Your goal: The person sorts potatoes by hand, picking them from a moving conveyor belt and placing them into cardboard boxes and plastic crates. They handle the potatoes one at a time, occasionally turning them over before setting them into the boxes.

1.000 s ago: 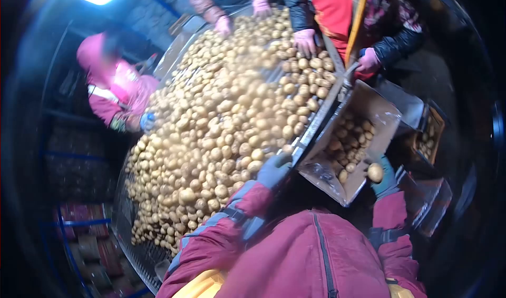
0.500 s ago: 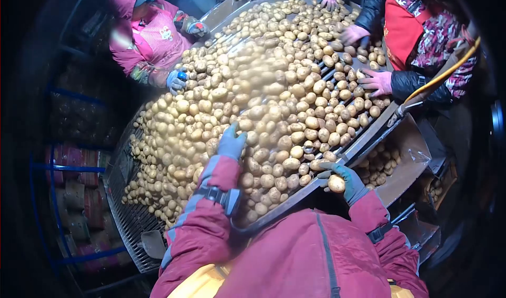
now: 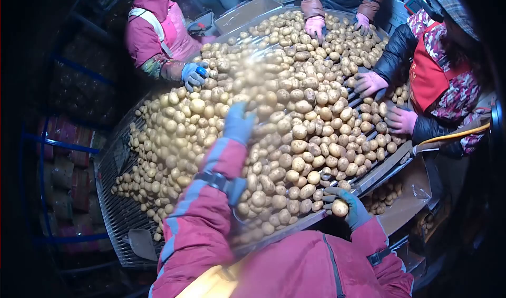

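Observation:
A wide sorting table (image 3: 118, 208) is heaped with several pale potatoes (image 3: 274, 118). My left hand (image 3: 238, 123), in a blue-grey glove, reaches out over the heap's middle with fingers spread, resting on the potatoes. Down at the table's near edge my right hand (image 3: 345, 205), in a dark green glove, is closed around one potato (image 3: 339, 208). Red jacket sleeves cover both my arms.
Other people stand around the table: a pink-jacketed person with a blue glove (image 3: 193, 75) at the left, pink-gloved hands (image 3: 316, 28) at the far end and more pink gloves (image 3: 369, 84) at the right. A cardboard box (image 3: 406, 203) with potatoes hangs below the right edge.
My left hand moved farther out over the heap. My right hand, still holding a potato, came from the cardboard box to the table's near edge. The view swung left.

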A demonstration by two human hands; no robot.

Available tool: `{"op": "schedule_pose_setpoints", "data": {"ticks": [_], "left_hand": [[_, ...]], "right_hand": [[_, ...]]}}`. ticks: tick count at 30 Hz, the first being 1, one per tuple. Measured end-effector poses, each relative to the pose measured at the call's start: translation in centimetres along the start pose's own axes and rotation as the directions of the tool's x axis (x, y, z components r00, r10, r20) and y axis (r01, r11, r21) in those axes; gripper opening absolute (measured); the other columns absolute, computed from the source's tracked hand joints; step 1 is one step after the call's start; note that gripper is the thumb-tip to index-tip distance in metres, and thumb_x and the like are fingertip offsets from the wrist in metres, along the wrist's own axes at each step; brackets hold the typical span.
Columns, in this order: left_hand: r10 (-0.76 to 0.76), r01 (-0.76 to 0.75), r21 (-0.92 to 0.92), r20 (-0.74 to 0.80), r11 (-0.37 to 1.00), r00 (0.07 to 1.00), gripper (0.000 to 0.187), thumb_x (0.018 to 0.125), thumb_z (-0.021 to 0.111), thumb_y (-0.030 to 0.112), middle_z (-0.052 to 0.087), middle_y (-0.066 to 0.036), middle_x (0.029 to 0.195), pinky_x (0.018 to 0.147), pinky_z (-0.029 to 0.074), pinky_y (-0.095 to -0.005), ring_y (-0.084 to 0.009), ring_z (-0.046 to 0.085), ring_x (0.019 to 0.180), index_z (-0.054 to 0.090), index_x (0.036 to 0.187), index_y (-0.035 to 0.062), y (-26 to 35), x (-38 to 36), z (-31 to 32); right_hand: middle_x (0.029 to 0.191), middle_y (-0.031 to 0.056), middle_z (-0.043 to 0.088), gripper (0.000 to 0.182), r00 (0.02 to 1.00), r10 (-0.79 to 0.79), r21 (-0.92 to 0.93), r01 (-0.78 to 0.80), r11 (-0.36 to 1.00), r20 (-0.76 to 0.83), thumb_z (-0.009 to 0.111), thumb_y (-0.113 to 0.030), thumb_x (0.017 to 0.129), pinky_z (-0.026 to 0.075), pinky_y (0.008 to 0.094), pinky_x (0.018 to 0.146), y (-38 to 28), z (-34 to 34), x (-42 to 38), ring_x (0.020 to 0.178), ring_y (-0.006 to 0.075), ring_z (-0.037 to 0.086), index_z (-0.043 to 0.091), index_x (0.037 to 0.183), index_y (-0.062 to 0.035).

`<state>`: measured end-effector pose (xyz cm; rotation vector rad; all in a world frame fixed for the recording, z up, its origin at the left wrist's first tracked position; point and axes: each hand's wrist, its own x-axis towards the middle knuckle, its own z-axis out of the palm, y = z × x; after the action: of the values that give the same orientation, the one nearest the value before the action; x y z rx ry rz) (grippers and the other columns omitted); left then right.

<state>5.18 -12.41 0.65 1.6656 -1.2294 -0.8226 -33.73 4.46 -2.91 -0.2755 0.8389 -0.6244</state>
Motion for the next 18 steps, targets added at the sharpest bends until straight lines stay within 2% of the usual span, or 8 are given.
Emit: {"op": "schedule_pose_setpoints", "data": {"ticks": [2,5,7,9,11,16,17,18], "left_hand": [[0.263,-0.153,0.565,-0.119,0.811,0.958,0.05,0.086,0.073,0.024,0.061,-0.025,0.129,0.104,0.047,-0.0436,-0.0384,0.059,0.119,0.064,0.131,0.0064,-6.3,5.7,-3.6],[0.009,0.059,0.726,-0.089,0.685,0.996,0.061,0.085,0.073,0.036,0.059,-0.025,0.133,0.108,0.044,-0.0461,-0.0403,0.056,0.125,0.06,0.138,0.0085,-5.9,8.0,-2.7],[-0.106,0.096,0.714,-0.031,0.693,0.994,0.064,0.085,0.072,0.04,0.058,-0.025,0.135,0.109,0.045,-0.0447,-0.0408,0.054,0.128,0.059,0.14,0.0113,-1.4,5.8,0.3],[0.107,-0.056,0.428,-0.095,0.902,0.99,0.062,0.087,0.071,0.042,0.057,-0.024,0.135,0.107,0.046,-0.044,-0.0411,0.056,0.125,0.058,0.141,0.0142,-3.3,2.9,3.7],[0.109,-0.249,0.488,0.297,0.837,0.949,0.057,0.09,0.068,0.037,0.058,-0.022,0.135,0.107,0.047,-0.0425,-0.0392,0.06,0.12,0.058,0.141,0.0119,-6.6,2.5,4.4],[-0.137,0.114,0.199,0.104,0.973,0.985,0.046,0.094,0.065,0.033,0.065,-0.021,0.121,0.091,0.056,-0.0408,-0.0305,0.066,0.11,0.063,0.13,0.0061,1.1,5.1,1.0],[0.008,-0.011,0.304,0.01,0.952,1.0,0.043,0.094,0.065,0.034,0.066,-0.021,0.12,0.082,0.058,-0.0422,-0.0305,0.067,0.107,0.064,0.128,0.007,-2.1,8.4,0.2],[-0.078,0.05,0.452,0.044,0.89,0.996,0.045,0.094,0.065,0.036,0.063,-0.021,0.129,0.092,0.055,-0.0438,-0.0329,0.064,0.114,0.064,0.129,0.0077,2.5,9.0,-1.5]], "right_hand": [[0.132,0.0185,0.064,0.044,1.0,0.011,-0.004,-0.011,1.0,0.007,0.05,-0.03,0.104,0.06,0.0432,0.089,0.1,-0.1,-0.1,0.111,0.0304,0.068,0.057,0.135,0.001],[0.132,0.0185,0.064,0.044,0.999,0.009,-0.072,-0.012,0.997,-0.044,0.048,-0.03,0.105,0.06,0.0431,0.088,-0.2,0.2,-0.2,0.11,0.0304,0.068,0.057,0.135,0.0008],[0.127,0.0161,0.067,0.047,0.999,-0.018,-0.104,0.013,0.994,-0.048,0.046,-0.032,0.106,0.061,0.0388,0.086,-0.1,0.2,0.3,0.107,0.0276,0.069,0.058,0.137,0.0001],[0.119,0.0126,0.07,0.047,0.998,-0.051,-0.118,0.046,0.992,-0.042,0.047,-0.032,0.106,0.061,0.0333,0.081,-0.2,0.7,0.7,0.099,0.0237,0.072,0.057,0.14,-0.0008],[0.116,0.0132,0.071,0.049,0.995,-0.08,-0.261,0.064,0.963,-0.054,0.046,-0.032,0.106,0.061,0.0325,0.079,-0.9,1.4,1.3,0.093,0.0231,0.073,0.056,0.141,0.0005],[0.12,0.0109,0.07,0.041,0.994,-0.052,-0.289,0.023,0.957,-0.094,0.044,-0.022,0.106,0.055,0.0305,0.09,-1.2,0.5,2.5,0.104,0.0176,0.066,0.064,0.133,0.0003],[0.125,0.0093,0.068,0.039,0.991,-0.002,-0.225,-0.028,0.974,-0.132,0.043,-0.017,0.105,0.051,0.03,0.098,-1.4,0.4,2.6,0.113,0.0157,0.063,0.068,0.13,-0.0006],[0.124,0.009,0.069,0.039,0.989,0.007,-0.215,-0.039,0.976,-0.146,0.044,-0.018,0.105,0.051,0.0296,0.097,-1.4,0.3,2.6,0.112,0.0157,0.063,0.068,0.129,-0.0002]]}}
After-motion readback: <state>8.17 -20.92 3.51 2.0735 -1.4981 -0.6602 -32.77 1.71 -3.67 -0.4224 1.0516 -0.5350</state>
